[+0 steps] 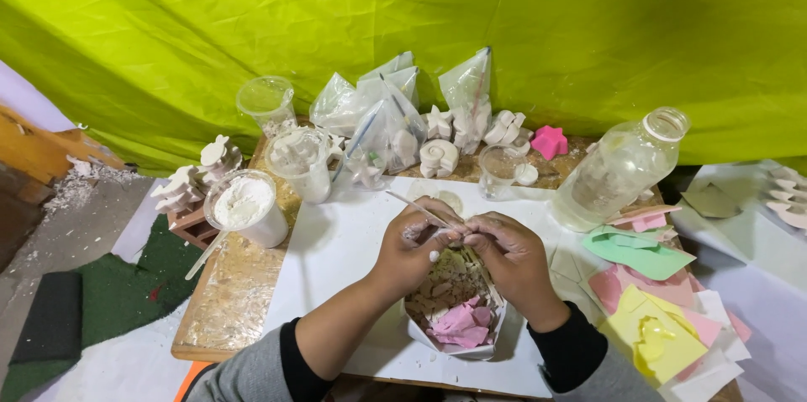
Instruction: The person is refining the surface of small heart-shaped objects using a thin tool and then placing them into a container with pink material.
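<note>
Thin stick (418, 209) is pinched in the left hand (414, 244), over a paper bowl (454, 336) of scraps. Right hand (510, 255) fingertips close on something small, possibly a plaster piece.

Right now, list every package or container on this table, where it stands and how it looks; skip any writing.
Clear plastic bags: back centre, crumpled, white stuff inside.
Clear bottle: right, tilted, uncapped.
White cup: left, round, full of white powder.
Clear cups: back left, round.
Small clear cup: centre back, round.
Paper tray: under left hand and right hand, white, holding pink and pale bits.
No labels, signs or screens.
</note>
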